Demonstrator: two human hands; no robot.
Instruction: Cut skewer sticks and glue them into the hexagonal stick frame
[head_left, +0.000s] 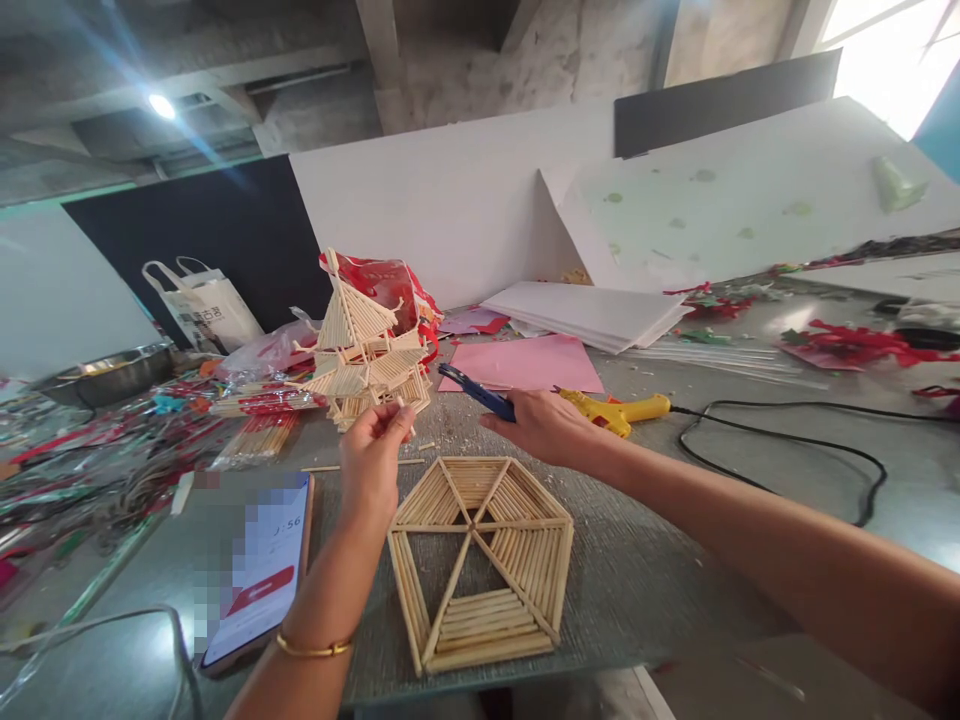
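My left hand (373, 440) pinches a short piece of wooden stick (407, 410) between thumb and fingertips. A slim dark blue hand tool (478, 390) is gripped in my right hand (544, 425), its far end pointing left; whether it is a cutter or pliers I cannot make out. Below both hands, flat on the table, lies a polygonal frame of wooden sticks (517, 590) with spokes meeting in the middle. Several of its sections are filled with rows of sticks; the lower left one is mostly open. A tiered stick pagoda model (360, 345) stands just behind my left hand.
A yellow glue gun (626, 410) lies beyond my right wrist, its black cord (787, 405) looping rightward. A phone (259, 570) rests left of my left forearm. Behind are pink paper (525, 362), white boards (592, 312) and a tote bag (206, 308). Bundled sticks (259, 440) lie left.
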